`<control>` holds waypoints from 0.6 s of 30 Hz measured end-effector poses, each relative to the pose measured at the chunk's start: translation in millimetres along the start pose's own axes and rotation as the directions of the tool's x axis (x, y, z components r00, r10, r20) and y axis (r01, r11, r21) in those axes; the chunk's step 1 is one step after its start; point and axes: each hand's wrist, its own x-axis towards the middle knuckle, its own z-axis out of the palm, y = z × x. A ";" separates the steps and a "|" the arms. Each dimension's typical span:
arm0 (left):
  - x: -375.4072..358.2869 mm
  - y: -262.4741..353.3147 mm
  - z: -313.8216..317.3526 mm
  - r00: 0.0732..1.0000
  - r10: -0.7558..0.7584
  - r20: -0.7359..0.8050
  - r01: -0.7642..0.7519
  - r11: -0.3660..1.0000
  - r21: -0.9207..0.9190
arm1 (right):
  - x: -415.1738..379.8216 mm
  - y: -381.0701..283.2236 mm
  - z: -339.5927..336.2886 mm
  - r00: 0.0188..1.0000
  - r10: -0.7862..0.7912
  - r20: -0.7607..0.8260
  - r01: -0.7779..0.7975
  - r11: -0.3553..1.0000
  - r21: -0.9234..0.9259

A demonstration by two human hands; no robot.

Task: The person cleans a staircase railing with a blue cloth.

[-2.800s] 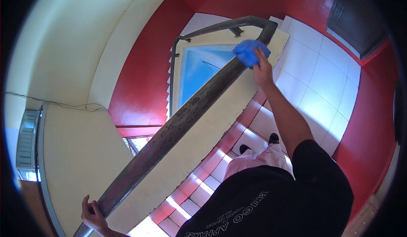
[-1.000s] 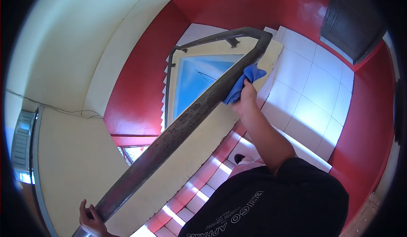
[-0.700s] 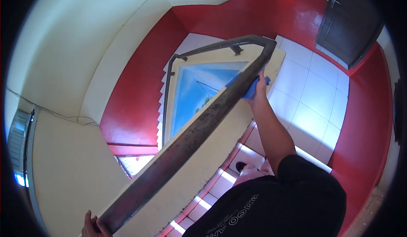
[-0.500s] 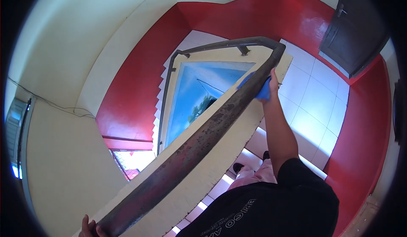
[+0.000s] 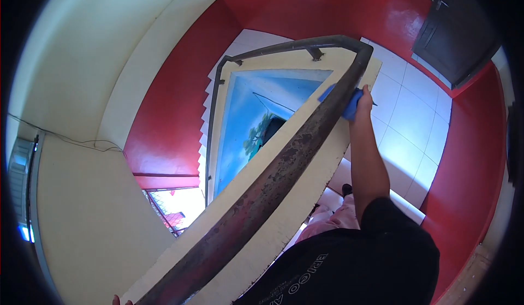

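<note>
A brown metal handrail (image 5: 273, 177) with worn, flaking paint runs diagonally from the bottom left to a bend at the upper right. Near that bend my right hand (image 5: 364, 104) is closed on a blue cloth (image 5: 352, 107). The cloth wraps under and around the rail, showing on both its sides. At the bottom left edge, only the fingertips of my left hand (image 5: 117, 300) show, curled up along the far side of the rail; the rest of that hand is out of view.
The rail stands above a cream parapet (image 5: 305, 196). Beyond it are a blue painted mural (image 5: 240, 103) and white stair steps. White floor tiles (image 5: 406, 125) lie at right, by red wall panels (image 5: 469, 152) and a dark door (image 5: 456, 32). A cable hangs on the left wall.
My right hand and the cloth have shifted slightly up the rail toward the bend. The view has moved a little, and less of my left hand shows at the bottom edge.
</note>
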 end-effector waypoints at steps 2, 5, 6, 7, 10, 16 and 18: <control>-1.0 -2.8 1.0 1.000 -0.007 -0.007 0.007 1.000 0.010 | 17.1 -8.7 13.4 0.985 0.138 -0.107 -0.144 0.988 -0.048; 0.7 2.4 2.8 0.997 -0.071 -0.030 0.069 0.996 -0.059 | 22.7 -3.3 -0.6 0.996 0.037 -0.082 -0.041 0.998 -0.045; 0.2 2.4 2.0 0.997 -0.080 -0.024 0.079 0.997 -0.019 | 13.7 -6.7 0.8 0.994 -0.016 -0.110 0.015 1.000 -0.014; 0.2 1.9 1.5 0.996 -0.083 -0.018 0.083 0.996 -0.018 | -6.8 -9.5 4.8 0.986 -0.067 -0.150 0.071 0.997 0.019; 1.3 -0.9 3.2 0.996 -0.088 -0.008 0.088 0.996 -0.015 | -26.2 -3.4 -0.7 0.856 -0.504 -0.117 0.448 0.834 -0.323; -3.2 -2.1 7.9 0.990 -0.139 -0.027 0.137 0.988 -0.067 | 42.4 -20.1 0.2 0.523 -0.647 0.554 0.821 0.206 -0.533; -4.9 -5.4 7.7 0.987 -0.161 -0.015 0.160 0.985 -0.058 | 53.0 -41.0 8.5 0.587 -0.576 0.569 0.768 0.173 -0.617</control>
